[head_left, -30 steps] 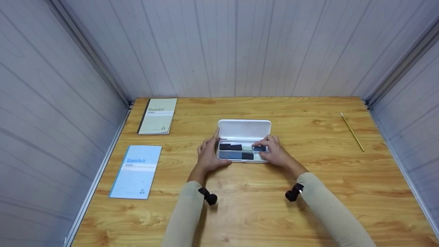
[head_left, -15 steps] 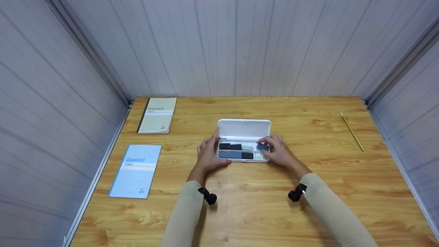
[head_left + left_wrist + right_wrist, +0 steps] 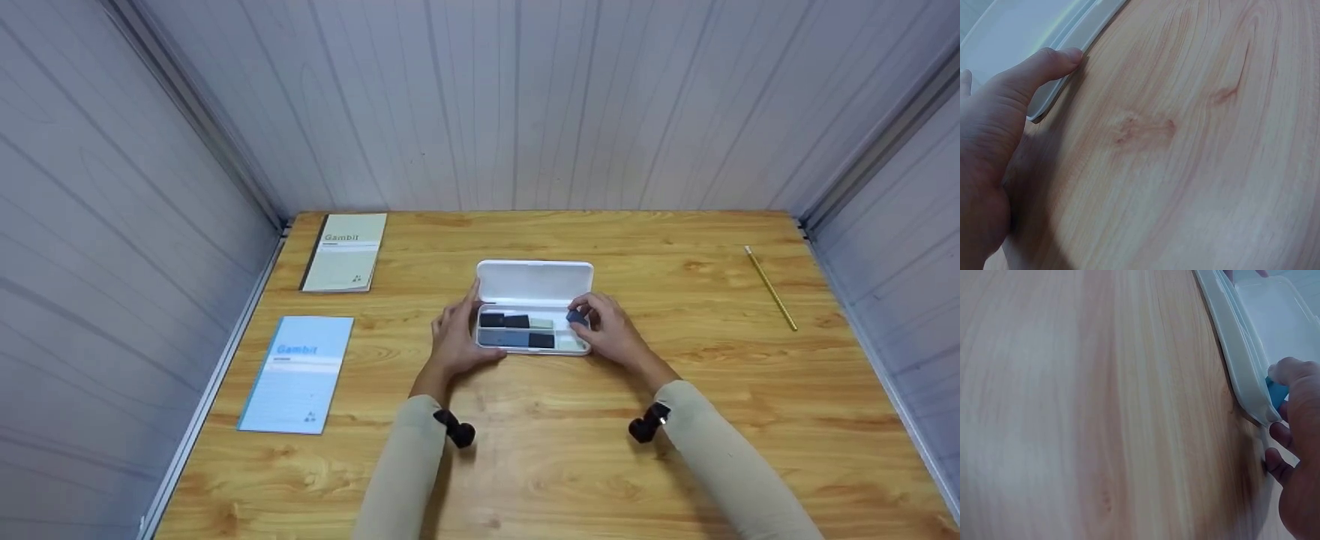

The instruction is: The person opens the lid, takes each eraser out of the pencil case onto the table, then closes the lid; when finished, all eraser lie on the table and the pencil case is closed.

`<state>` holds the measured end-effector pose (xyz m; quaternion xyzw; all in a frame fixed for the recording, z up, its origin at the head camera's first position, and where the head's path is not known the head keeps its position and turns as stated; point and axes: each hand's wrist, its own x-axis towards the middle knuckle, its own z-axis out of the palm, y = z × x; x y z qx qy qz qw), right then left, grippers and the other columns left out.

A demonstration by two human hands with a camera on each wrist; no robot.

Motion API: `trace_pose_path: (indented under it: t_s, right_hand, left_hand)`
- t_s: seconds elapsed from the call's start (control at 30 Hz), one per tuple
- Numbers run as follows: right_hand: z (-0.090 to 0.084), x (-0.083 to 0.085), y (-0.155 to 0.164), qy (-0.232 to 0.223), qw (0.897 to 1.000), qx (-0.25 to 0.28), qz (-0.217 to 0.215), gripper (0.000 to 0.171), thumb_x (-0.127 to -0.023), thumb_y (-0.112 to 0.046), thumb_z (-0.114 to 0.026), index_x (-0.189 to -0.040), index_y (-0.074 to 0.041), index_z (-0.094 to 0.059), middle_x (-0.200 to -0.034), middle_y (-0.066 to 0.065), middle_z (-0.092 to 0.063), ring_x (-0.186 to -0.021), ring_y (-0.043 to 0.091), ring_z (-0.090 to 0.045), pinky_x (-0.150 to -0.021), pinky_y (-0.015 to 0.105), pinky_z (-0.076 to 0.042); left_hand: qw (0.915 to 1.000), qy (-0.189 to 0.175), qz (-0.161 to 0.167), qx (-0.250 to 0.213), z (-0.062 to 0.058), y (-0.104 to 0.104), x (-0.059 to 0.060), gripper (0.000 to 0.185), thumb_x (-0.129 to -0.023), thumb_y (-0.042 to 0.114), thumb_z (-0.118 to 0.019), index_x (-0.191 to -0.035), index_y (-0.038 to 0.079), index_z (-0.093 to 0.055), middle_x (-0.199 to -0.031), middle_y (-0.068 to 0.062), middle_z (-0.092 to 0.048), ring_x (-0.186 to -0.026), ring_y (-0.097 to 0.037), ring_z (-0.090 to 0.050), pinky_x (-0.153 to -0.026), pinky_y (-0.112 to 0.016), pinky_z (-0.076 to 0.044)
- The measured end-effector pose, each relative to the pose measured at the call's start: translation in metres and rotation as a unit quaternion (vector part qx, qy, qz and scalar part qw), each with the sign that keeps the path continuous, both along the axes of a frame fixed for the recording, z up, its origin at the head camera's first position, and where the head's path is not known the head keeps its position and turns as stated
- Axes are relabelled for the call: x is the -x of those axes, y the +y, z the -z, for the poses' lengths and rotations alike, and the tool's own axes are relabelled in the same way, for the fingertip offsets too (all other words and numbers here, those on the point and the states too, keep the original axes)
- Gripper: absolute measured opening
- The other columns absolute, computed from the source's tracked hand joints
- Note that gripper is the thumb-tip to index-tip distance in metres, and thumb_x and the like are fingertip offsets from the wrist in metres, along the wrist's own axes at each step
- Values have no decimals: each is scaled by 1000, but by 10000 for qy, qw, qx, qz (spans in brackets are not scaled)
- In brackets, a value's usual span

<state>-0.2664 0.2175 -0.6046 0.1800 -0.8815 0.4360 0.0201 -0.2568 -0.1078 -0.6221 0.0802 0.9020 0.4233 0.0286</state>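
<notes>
A white pencil case (image 3: 535, 282) lies open on the table, its lid tipped back. My left hand (image 3: 453, 341) holds the case's left end, thumb along the front edge and fingers at the side and back. In the left wrist view the thumb (image 3: 1055, 63) presses on the white rim. My right hand (image 3: 611, 330) pinches a small dark blue block (image 3: 576, 316), which looks like an eraser, over the right end of the case. In the right wrist view that block (image 3: 1276, 392) shows between thumb and fingers. Black, pale green and blue-grey blocks (image 3: 504, 340) lie in the case's compartments.
On the left of the wooden table (image 3: 555, 450) lie a cream notebook (image 3: 347, 259) and, nearer, a pale blue notebook (image 3: 298, 382). A yellow pencil (image 3: 770, 287) lies far right. Panelled walls (image 3: 517, 105) enclose the table at the back and sides.
The right hand has lifted the blue block from the upper right part of the case and turned it, shifting slightly right. The left hand has stayed on the case.
</notes>
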Motion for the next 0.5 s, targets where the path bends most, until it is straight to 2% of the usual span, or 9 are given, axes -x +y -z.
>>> trace_pose_path:
  t_s: [0.03,0.2,0.3,0.5]
  right_hand:
    - [6,3,3,96,9998,138,-97,26,-101,-8,-80,-126,-7,-72,-112,14,-72,-100,24,-61,-89,32,-47]
    - [10,2,5,300,9990,326,-66,27,-98,-4,-80,-124,-5,-74,-107,15,-72,-93,20,-61,-83,26,-47]
    - [-1,-2,0,203,9992,265,199,29,-96,3,-81,-124,-1,-75,-108,19,-73,-93,24,-64,-82,23,-49]
    - [-7,-2,0,365,9980,383,335,32,-97,3,-81,-128,0,-76,-113,20,-75,-99,28,-69,-84,23,-54]
  left_hand:
    - [10000,-9,2,23,-1,0,0,144,-71,39,-107,-183,29,-17,-166,-9,-63,-158,-39,-42,-134,-66,-19]
    - [10000,66,8,18,-1,0,-2,142,-72,40,-106,-183,29,-18,-165,-11,-63,-157,-39,-44,-131,-67,-22]
    - [9999,158,12,-45,3,0,-2,142,-70,39,-105,-183,30,-18,-164,-11,-64,-155,-40,-44,-130,-66,-23]
    - [9997,234,-2,-122,6,-1,0,144,-69,41,-106,-182,31,-18,-162,-10,-66,-154,-40,-45,-130,-66,-22]
